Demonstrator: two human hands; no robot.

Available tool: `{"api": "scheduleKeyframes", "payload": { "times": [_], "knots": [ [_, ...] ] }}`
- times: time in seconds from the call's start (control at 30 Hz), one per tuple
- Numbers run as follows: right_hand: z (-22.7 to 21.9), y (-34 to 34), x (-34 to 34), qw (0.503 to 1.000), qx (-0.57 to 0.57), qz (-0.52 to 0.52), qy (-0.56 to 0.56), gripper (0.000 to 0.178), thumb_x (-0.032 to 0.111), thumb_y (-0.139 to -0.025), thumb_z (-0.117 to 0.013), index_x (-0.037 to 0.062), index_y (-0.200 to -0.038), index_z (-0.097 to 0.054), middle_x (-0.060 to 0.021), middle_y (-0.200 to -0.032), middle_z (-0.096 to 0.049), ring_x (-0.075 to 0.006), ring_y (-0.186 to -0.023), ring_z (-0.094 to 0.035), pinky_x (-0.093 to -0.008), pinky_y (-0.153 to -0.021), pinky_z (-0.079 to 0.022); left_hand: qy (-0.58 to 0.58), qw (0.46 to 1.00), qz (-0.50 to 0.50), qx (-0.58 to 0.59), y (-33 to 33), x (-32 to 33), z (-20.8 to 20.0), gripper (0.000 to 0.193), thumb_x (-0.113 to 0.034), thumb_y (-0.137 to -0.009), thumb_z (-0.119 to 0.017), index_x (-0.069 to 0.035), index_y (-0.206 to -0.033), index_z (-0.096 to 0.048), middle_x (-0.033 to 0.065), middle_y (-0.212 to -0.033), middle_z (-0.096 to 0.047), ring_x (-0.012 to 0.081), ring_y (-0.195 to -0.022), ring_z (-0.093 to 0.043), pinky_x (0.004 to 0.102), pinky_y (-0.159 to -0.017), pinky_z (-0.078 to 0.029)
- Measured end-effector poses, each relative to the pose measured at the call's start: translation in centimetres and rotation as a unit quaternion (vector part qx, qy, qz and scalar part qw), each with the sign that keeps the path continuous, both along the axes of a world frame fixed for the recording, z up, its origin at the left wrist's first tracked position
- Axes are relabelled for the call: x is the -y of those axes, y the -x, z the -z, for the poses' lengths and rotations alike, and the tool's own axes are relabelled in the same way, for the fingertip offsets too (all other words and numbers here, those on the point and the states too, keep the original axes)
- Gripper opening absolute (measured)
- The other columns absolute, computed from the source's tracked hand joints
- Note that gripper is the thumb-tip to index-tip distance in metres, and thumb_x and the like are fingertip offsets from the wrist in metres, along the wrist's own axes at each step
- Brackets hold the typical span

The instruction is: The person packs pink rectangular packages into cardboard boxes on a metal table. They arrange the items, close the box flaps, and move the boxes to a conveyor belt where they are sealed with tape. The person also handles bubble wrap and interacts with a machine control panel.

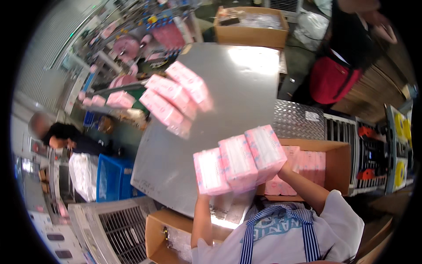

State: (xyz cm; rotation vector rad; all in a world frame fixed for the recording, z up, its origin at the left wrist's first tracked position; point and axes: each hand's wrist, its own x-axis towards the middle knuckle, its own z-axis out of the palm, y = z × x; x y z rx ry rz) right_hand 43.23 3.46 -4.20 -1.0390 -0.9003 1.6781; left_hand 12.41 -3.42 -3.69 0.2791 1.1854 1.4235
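Three pink, soft plastic-wrapped packs, which look like tissue packs, are held side by side in a row above the front of the metal table. My left hand presses against the near left end of the row. Against the right end is my right hand; most fingers of both hands are hidden by the packs. Another group of three pink packs lies on the table farther left, apart from my hands. Just right of my right hand, an open cardboard box holds several similar pink packs.
The grey metal table spreads ahead. A roller conveyor runs beyond the box. Left stand a blue crate and a machine with pink packs on its outfeed. Another cardboard box is at the back; two people stand nearby.
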Motion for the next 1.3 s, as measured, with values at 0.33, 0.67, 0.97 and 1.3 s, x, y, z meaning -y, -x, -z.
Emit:
{"api": "scheduleKeyframes", "payload": {
  "times": [0.33, 0.67, 0.97, 1.3],
  "knots": [
    [-5.9, -23.3, 8.5, 0.947, 0.043, 0.316, 0.032, 0.059, 0.047, -0.096, -0.029, -0.0001, -0.130, -0.041, -0.0104, -0.127, -0.049, -0.0229, -0.115, -0.048, -0.0349, -0.100, -0.035, -0.040, 0.955, 0.292, 0.017, -23.9, -2.4, -2.7, 0.043, -0.026, -0.094, -0.044, -0.003, -0.130, -0.041, 0.0101, -0.122, -0.053, 0.0222, -0.109, -0.053, 0.0354, -0.091, -0.045],
    [0.1, -27.3, 13.1, 0.694, 0.627, 0.334, -0.113, 0.070, 0.023, -0.071, -0.070, -0.0034, -0.126, -0.037, -0.0246, -0.118, -0.049, -0.0407, -0.101, -0.050, -0.0477, -0.084, -0.040, 0.096, 0.906, 0.385, -0.149, -35.1, -0.3, 6.3, 0.042, -0.034, -0.088, -0.051, -0.007, -0.120, -0.048, 0.0101, -0.109, -0.056, 0.0251, -0.095, -0.057, 0.0365, -0.081, -0.046],
    [11.9, -29.5, 5.2, 0.768, 0.629, 0.054, 0.112, 0.040, 0.014, -0.070, -0.063, 0.0070, -0.107, -0.050, -0.0137, -0.107, -0.048, -0.0302, -0.102, -0.048, -0.0409, -0.081, -0.041, -0.248, 0.524, 0.529, -0.620, -39.7, 0.2, 6.7, 0.021, -0.017, -0.078, -0.060, -0.005, -0.095, -0.061, 0.0184, -0.095, -0.057, 0.0362, -0.089, -0.056, 0.0432, -0.076, -0.046],
    [0.8, -39.2, 12.6, 0.755, 0.650, 0.076, 0.040, 0.016, 0.014, -0.072, -0.053, 0.0056, -0.085, -0.059, -0.0147, -0.072, -0.064, -0.0339, -0.070, -0.063, -0.0451, -0.062, -0.048, -0.054, 0.305, 0.732, -0.607, -38.4, 2.4, 6.3, 0.031, -0.029, -0.078, -0.062, -0.005, -0.097, -0.061, 0.0168, -0.091, -0.062, 0.0337, -0.083, -0.060, 0.0445, -0.074, -0.048]
  ]
}}
